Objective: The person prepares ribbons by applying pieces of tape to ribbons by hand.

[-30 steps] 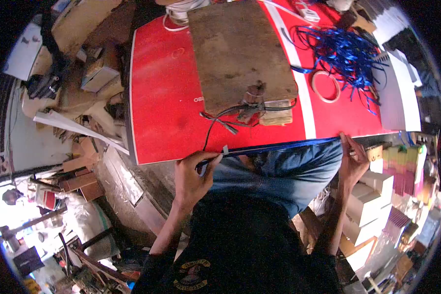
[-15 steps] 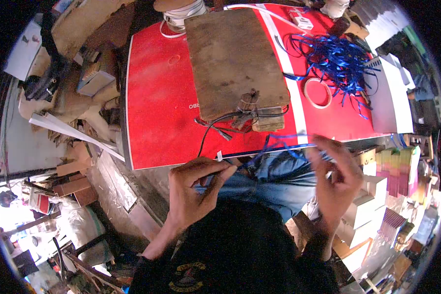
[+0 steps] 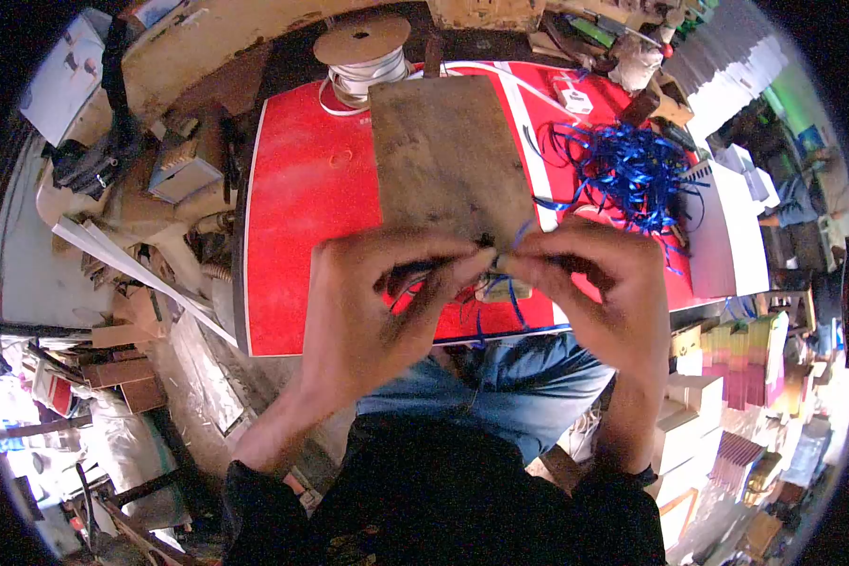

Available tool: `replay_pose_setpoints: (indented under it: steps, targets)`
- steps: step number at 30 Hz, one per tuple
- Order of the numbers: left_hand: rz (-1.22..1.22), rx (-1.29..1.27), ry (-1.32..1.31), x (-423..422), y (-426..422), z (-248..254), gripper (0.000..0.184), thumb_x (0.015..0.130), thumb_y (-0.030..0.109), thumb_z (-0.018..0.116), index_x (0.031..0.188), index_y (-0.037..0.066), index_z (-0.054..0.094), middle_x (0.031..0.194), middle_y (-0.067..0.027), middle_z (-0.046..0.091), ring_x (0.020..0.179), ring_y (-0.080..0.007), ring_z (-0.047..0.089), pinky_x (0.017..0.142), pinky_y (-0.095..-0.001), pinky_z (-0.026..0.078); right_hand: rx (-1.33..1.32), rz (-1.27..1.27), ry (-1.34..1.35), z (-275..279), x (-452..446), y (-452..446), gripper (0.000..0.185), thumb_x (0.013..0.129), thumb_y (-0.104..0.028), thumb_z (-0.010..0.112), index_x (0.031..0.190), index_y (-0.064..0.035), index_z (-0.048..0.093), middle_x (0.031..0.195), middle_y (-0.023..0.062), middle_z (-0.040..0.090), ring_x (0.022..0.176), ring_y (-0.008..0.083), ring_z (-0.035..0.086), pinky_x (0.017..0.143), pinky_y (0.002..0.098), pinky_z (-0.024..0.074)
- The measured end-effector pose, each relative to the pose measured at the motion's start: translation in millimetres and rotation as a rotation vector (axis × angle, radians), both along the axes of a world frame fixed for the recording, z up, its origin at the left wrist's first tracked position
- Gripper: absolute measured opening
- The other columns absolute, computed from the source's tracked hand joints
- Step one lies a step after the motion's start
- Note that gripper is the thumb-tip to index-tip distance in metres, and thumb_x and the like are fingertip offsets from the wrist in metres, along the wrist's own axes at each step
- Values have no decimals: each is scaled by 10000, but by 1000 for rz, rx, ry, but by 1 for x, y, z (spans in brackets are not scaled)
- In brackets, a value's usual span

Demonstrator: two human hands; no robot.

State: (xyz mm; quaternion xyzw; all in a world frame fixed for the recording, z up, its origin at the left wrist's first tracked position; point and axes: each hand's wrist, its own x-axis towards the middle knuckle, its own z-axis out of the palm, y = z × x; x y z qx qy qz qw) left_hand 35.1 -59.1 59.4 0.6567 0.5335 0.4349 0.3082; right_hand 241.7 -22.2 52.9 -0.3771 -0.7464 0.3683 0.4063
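My left hand point(image 3: 354, 292) and my right hand point(image 3: 627, 292) meet fingertip to fingertip over the near end of a brown wooden board point(image 3: 451, 156). Both are closed in a pinch on a thin blue ribbon point(image 3: 481, 330), whose loose lengths hang below the fingers and show above the right fingertips. Exactly how the ribbon runs between the fingertips is hidden. A small wooden block point(image 3: 502, 291) at the board's near end shows partly beneath my hands. The dark cords there are mostly covered by my fingers.
The board lies on a red table top point(image 3: 302, 208). A heap of blue ribbon point(image 3: 632, 174) sits at the right, beside a white box point(image 3: 726, 231). A spool of white ribbon point(image 3: 363, 71) stands at the back. Stacked cartons point(image 3: 693, 410) are at the lower right.
Both hands have moved up from the table's near edge to the board's near end. They were apart with the blue ribbon between them; now their fingertips are together. The camera view has shifted.
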Motion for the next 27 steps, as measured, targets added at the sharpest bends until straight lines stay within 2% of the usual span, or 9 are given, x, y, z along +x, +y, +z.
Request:
replay_pose_setpoints:
  steps: [2,3,5,6,10,12,16,18,27]
  targets:
    - [12,36,-3,-4,17,-7,106,853,59,734,944,8,746,781,-125,722,676,-139,683,580,-279,504,-33,-1,1,-2,-3,21,117,854,-95,736,909,7,750,810,126,729,703,158,691,630,286,520]
    - [17,63,-3,-6,24,-11,103,860,68,726,935,-2,743,775,-129,724,679,-140,687,579,-282,504,-25,2,0,-4,-4,28,117,854,-95,736,909,7,750,810,126,729,703,158,691,630,286,520]
    - [22,38,25,-10,33,-18,113,868,85,718,924,-11,737,777,-147,723,691,-175,707,588,-303,513,-82,48,-145,-10,-5,40,122,885,-23,715,982,51,716,863,71,710,743,72,617,639,209,486]
    - [10,39,71,-12,36,-24,145,869,117,735,949,-3,743,814,-131,738,733,-158,707,644,-294,527,-181,56,-130,-13,-6,44,128,892,-46,717,973,52,719,862,54,710,730,51,594,622,209,475]
    - [4,27,119,-15,41,-40,180,879,151,743,972,-3,743,848,-125,750,776,-153,711,712,-297,546,-194,65,-150,-28,-9,52,121,894,-45,714,961,54,720,840,42,704,717,46,581,609,213,467]
    - [22,-48,100,-15,44,-42,180,881,153,741,968,-5,742,857,-130,749,787,-154,712,713,-298,546,-148,46,-191,-34,-10,59,213,889,-193,722,946,11,745,797,144,733,689,139,685,627,292,520]
    - [57,-73,119,-17,56,-47,182,887,160,736,953,-9,736,871,-142,748,805,-170,717,719,-306,547,-111,45,-152,-44,-14,70,204,886,-187,720,940,7,746,791,143,734,684,153,691,629,298,522]
    - [57,-45,124,-19,63,-51,179,886,158,735,951,-9,735,869,-144,747,800,-183,720,722,-313,548,-95,73,-166,-43,-16,77,126,893,-64,712,964,38,732,809,51,710,715,42,582,608,223,471]
    - [84,40,182,-22,79,-60,150,865,131,741,949,7,741,865,-138,743,808,-213,727,730,-331,549,-17,85,-160,-49,-19,96,122,896,-72,706,961,26,741,772,50,705,681,54,594,606,224,475]
